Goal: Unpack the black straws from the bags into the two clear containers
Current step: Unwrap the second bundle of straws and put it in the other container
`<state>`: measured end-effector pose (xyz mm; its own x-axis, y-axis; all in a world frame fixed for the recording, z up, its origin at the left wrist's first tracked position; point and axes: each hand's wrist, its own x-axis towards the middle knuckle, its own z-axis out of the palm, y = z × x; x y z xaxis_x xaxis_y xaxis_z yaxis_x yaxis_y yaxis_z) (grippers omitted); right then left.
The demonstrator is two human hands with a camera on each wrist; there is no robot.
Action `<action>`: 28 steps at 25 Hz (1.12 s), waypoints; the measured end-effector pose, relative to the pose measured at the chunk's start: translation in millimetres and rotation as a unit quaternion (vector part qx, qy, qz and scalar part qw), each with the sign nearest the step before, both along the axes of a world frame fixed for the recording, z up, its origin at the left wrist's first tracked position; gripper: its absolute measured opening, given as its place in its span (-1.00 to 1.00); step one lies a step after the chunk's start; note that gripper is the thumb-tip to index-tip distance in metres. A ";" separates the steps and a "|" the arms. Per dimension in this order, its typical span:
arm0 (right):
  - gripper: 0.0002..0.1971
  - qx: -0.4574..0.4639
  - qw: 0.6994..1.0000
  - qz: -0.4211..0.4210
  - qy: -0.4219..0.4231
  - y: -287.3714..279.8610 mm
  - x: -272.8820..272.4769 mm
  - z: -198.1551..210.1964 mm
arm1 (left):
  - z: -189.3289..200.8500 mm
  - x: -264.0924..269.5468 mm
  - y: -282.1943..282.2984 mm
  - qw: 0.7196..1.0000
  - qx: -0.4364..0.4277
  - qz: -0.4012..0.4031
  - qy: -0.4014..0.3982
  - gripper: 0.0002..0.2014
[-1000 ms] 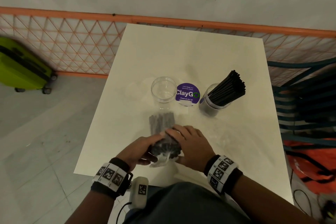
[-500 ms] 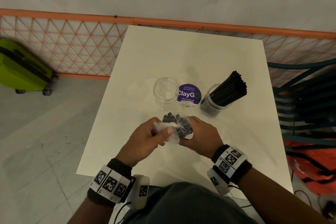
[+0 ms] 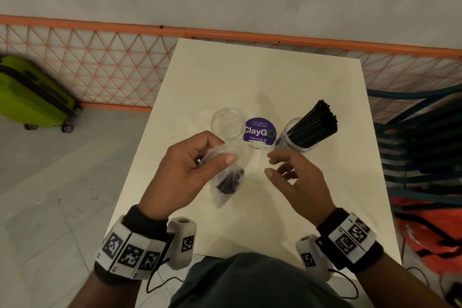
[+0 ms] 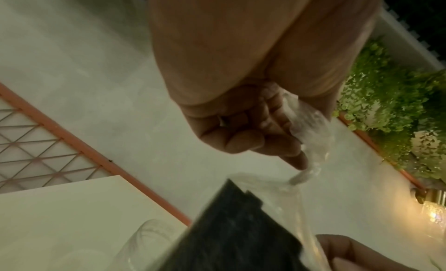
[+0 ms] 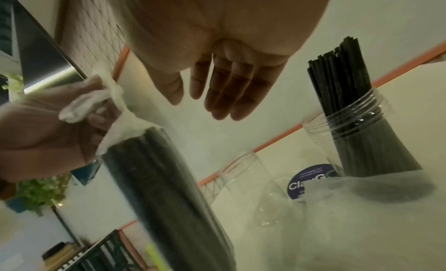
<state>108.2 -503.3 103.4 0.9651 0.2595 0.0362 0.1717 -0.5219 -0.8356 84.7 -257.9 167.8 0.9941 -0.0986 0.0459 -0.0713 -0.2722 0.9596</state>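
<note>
the left hand (image 3: pixel 186 170) pinches the gathered neck of the clear bag (image 3: pixel 226 177) between thumb and curled fingers (image 4: pixel 243 141), and the bundle of black straws (image 5: pixel 159 179) hangs inside it above the desk (image 3: pixel 262 77), just in front of the empty container (image 3: pixel 228 124). the right hand (image 3: pixel 297 180) hovers beside it with fingers loosely spread, holding nothing. the likely trouble: the whole load hangs from one thin twist of plastic, so if the neck slips or tears the straws could drop and scatter over the desk or knock the light empty jar over. if the bag is opened while unsupported, the bundle could slide out crooked and miss the mouth. the full container (image 3: pixel 296 137), on the far side of the purple sticker (image 3: pixel 260 130), already holds a leaning sheaf of straws that overtops its rim and looks easy to tip if brushed.
</note>
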 end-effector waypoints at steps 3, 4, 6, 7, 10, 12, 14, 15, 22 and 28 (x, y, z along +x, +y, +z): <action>-0.36 -0.002 0.995 0.094 0.041 10.5 -12.3 13.5 | 2.9 3.7 -1.8 1.000 -0.007 -0.003 0.002 -0.87; -0.25 -0.036 0.991 0.116 0.049 16.1 -14.5 13.1 | 3.1 4.1 -2.8 1.000 -0.006 -0.008 0.006 -0.88; -0.22 -0.075 0.991 0.113 0.023 23.6 -13.4 8.9 | 3.2 4.9 -4.6 1.000 -0.002 -0.013 0.008 -0.90; -0.26 -0.073 0.993 0.093 -0.007 24.2 -10.7 7.2 | 3.3 5.0 -4.5 1.000 -0.002 -0.012 0.007 -0.92; -0.42 -0.049 0.995 0.027 -0.084 13.7 -3.4 2.0 | 3.3 4.4 -3.8 1.000 0.007 -0.001 0.005 -0.91; -0.49 -0.014 0.997 0.007 -0.077 5.0 -0.6 2.0 | 1.8 4.2 -4.0 1.000 0.007 0.003 0.007 -0.91; -0.54 -0.006 0.997 0.014 -0.073 0.5 0.2 2.8 | -0.6 4.3 -5.1 1.000 0.010 0.001 0.008 -0.90; -0.56 -0.011 0.997 0.022 -0.075 -0.4 0.0 2.3 | -1.7 4.3 -5.9 1.000 0.012 0.000 0.009 -0.89; -0.52 -0.016 0.994 0.100 -0.044 1.0 -5.6 0.5 | -0.6 3.9 -12.1 1.000 0.022 0.003 0.001 -0.84; -0.31 -0.075 0.987 0.145 0.011 19.2 -4.4 3.6 | 5.0 4.1 -16.1 1.000 -0.005 -0.012 0.007 -0.90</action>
<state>103.8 -484.2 107.0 0.8498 0.5254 -0.0431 0.3152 -0.5721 -0.7572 88.8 -274.0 172.8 0.9920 -0.1220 0.0331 -0.0642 -0.2607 0.9633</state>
